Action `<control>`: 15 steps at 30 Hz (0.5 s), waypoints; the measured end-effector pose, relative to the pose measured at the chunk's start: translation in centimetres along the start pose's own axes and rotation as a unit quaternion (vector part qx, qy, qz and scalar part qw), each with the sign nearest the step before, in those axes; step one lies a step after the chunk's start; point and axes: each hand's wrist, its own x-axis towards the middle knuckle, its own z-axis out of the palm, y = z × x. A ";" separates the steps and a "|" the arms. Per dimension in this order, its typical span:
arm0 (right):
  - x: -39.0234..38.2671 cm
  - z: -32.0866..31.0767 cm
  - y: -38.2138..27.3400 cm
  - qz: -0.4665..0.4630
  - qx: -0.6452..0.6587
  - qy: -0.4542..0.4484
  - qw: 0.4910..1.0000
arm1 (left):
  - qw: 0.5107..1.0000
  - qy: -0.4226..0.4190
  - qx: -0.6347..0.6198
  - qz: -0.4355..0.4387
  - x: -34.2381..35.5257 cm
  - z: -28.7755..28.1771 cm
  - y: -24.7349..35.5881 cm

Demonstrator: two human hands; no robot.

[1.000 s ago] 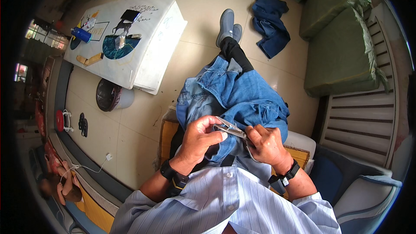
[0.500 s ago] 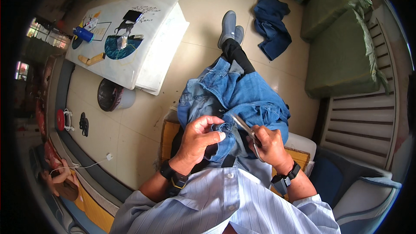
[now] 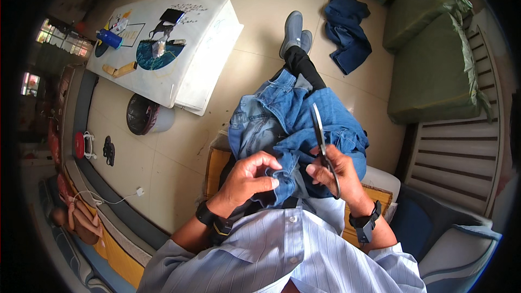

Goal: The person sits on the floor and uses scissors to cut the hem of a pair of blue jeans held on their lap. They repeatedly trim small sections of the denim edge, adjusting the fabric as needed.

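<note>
1. Scissors (image 3: pixel 318 125) are gripped in our right hand (image 3: pixel 343 172), thumb on the near side, blades pointing up and away from us. They show nearly edge-on, so we cannot be sure whether the blades are fully together.

2. Our left hand (image 3: pixel 245 179) holds a folded denim edge (image 3: pixel 284 182) with thumb and forefinger against the cloth; the remaining fingers are mostly hidden.

3. What has changed: a second ago the blades lay across toward our left fingertips, right at the cloth. Since then our right hand has drawn them off to the right and swung the tips upward. The left hand has kept its place at the edge.

4. For the work in hand, we judge this a break between cuts: the blades are clear of the held edge, and the fold between our fingers is in plainer view.

5. The lighter blue jeans (image 3: pixel 330 109) that this edge seems to belong to lie bunched across our lap and reach over our legs.

6. Farther out, dark blue jeans (image 3: pixel 345 30) lie on the floor (image 3: pixel 182 165), right of our grey shoes (image 3: pixel 293 28). On the left stand a white table (image 3: pixel 215 57) and, just beside it, a waste bin (image 3: pixel 164 120).
</note>
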 end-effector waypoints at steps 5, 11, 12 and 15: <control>-0.1 1.4 1.9 0.019 -0.045 -0.042 0.998 | 0.973 -0.084 0.200 0.079 -0.8 -0.5 0.3; -0.6 2.5 2.5 -0.007 0.003 -0.036 0.999 | 0.988 -0.095 0.121 0.016 -0.8 -2.1 0.8; -0.8 2.6 2.4 -0.001 0.012 -0.040 0.999 | 0.996 -0.065 0.057 0.021 -0.2 -2.5 0.5; -1.6 2.6 3.7 0.004 0.011 -0.019 1.000 | 0.995 0.010 0.091 -0.045 2.6 -3.4 0.3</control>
